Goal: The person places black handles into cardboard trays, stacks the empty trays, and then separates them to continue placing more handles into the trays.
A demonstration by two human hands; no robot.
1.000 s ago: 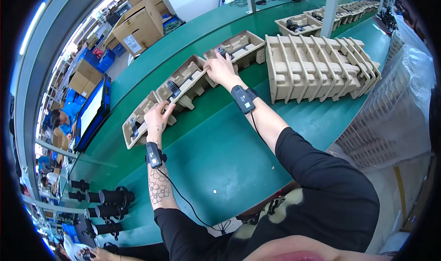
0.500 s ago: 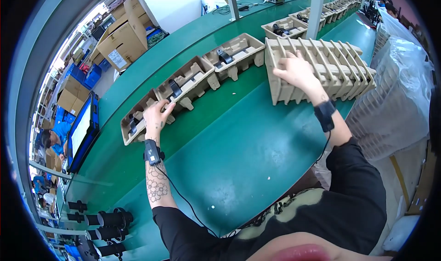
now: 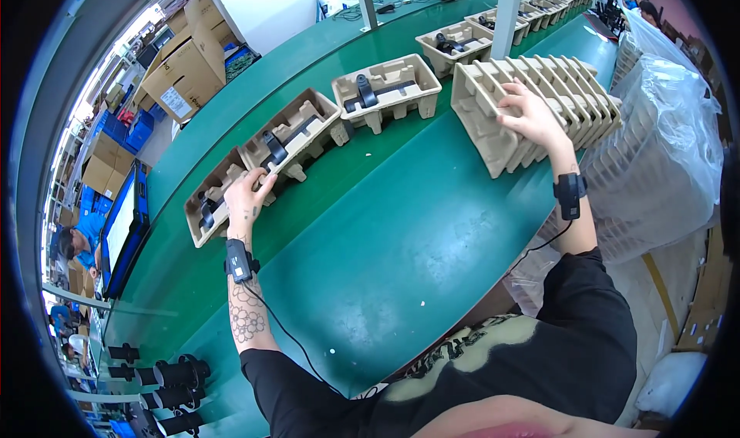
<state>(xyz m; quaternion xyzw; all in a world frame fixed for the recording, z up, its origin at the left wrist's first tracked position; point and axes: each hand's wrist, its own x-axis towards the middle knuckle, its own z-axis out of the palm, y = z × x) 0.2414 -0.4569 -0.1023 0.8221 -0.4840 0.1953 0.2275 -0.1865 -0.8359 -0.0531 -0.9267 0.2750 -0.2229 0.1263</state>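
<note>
A row of tan moulded-pulp trays runs along the green conveyor belt (image 3: 401,238), each with a black part in it. My left hand (image 3: 247,197) rests with spread fingers on the rim of the leftmost tray (image 3: 202,214), close to the second tray (image 3: 297,130). A third tray (image 3: 389,87) and a fourth (image 3: 456,43) lie further along the belt. At the right, a stack of empty pulp trays (image 3: 482,122) stands on edge. My right hand (image 3: 530,116) lies on its top, fingers curled over the edges of the front trays.
A clear plastic bag of more trays (image 3: 667,137) stands right of the belt. Cardboard boxes (image 3: 185,68) and a white post (image 3: 505,14) are behind it. Black parts (image 3: 169,376) lie at the lower left, near a monitor (image 3: 123,230) and another person (image 3: 73,241).
My right hand left the third tray on the belt and swung right onto the standing stack, where it now grips the front trays. My left hand stayed at the leftmost tray.
</note>
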